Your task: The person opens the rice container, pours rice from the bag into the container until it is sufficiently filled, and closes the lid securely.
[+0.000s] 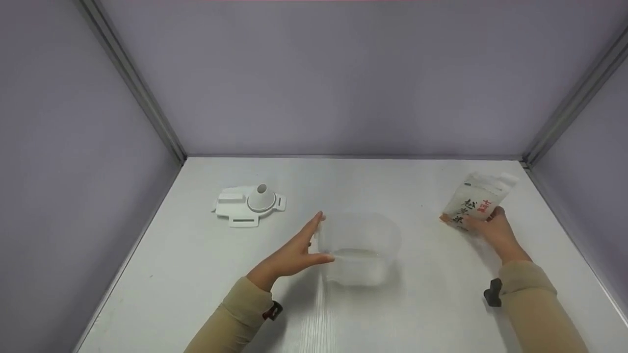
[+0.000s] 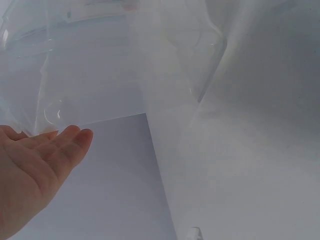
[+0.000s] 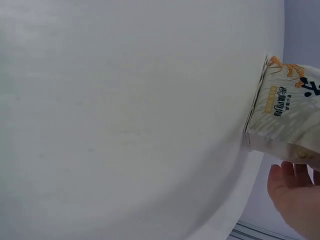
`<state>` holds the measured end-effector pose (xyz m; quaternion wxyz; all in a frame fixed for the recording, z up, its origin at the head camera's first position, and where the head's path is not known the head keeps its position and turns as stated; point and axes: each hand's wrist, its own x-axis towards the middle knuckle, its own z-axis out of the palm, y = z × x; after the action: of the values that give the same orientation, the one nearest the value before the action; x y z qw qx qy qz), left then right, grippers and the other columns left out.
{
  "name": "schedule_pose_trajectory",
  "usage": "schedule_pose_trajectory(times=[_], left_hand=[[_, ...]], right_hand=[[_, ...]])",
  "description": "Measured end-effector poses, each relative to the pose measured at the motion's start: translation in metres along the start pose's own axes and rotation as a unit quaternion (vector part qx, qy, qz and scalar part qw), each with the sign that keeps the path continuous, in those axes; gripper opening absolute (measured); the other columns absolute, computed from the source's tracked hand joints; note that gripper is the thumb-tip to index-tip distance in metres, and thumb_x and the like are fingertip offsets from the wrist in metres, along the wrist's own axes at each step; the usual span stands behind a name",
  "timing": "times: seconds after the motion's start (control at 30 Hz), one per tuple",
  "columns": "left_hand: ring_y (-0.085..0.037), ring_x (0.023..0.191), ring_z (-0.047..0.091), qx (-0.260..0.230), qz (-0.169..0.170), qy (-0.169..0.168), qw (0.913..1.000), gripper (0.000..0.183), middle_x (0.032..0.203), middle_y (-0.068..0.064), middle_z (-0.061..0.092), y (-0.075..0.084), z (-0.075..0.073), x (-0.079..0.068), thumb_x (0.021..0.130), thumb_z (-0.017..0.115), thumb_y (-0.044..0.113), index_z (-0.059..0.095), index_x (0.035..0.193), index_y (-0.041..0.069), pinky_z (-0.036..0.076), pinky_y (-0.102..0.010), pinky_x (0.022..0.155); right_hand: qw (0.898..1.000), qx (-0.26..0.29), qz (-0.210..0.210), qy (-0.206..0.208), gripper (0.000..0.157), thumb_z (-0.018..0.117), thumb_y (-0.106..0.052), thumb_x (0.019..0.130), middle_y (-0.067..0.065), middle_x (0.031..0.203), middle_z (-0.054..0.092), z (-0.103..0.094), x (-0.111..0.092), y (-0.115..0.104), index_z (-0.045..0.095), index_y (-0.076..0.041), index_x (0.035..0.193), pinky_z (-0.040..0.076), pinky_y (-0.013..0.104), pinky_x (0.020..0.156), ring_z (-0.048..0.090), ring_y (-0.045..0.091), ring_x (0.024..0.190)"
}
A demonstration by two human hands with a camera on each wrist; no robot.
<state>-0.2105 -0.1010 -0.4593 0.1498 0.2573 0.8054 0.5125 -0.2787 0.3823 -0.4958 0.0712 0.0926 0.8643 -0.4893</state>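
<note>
My left hand (image 1: 294, 255) is at the left side of a clear plastic container (image 1: 360, 274) on the table, thumb and fingers spread apart. In the left wrist view, the straightened fingers (image 2: 75, 142) touch the edge of the container (image 2: 90, 65). At the right, my right hand (image 1: 495, 235) holds a bag of rice (image 1: 476, 198) by its lower part, thumb across the printed front. The bag leans, its crimped top towards the back right. In the right wrist view, the bag (image 3: 287, 110) is cut off by the frame edge, and its far side is hidden.
A white plastic lid-like part (image 1: 240, 208) with a round spout and side tabs lies at the back left of the white table (image 1: 196, 294). Grey panels (image 1: 343, 78) enclose the table at the back and both sides.
</note>
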Motion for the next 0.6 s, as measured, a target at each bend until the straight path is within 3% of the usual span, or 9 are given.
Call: schedule_pose_trajectory(times=[0.6], left_hand=[[-0.026, 0.139, 0.013, 0.008, 0.002, 0.000, 1.0000, 0.096, 0.155, -0.009, 0.009, -0.001, 0.001, -0.002, 0.085, 0.068, 0.036, -0.001, 0.150, 0.017, 0.028, -0.053, 0.104]], right_hand=[[1.000, 0.009, 0.011, 0.016, 0.097, 0.063, -0.050, 0.084, 0.027, 0.143, 0.027, 0.013, 0.007, 0.008, 0.009, 0.002, 0.145, 0.027, 0.055, 0.103, 0.028, 0.044, 0.130]])
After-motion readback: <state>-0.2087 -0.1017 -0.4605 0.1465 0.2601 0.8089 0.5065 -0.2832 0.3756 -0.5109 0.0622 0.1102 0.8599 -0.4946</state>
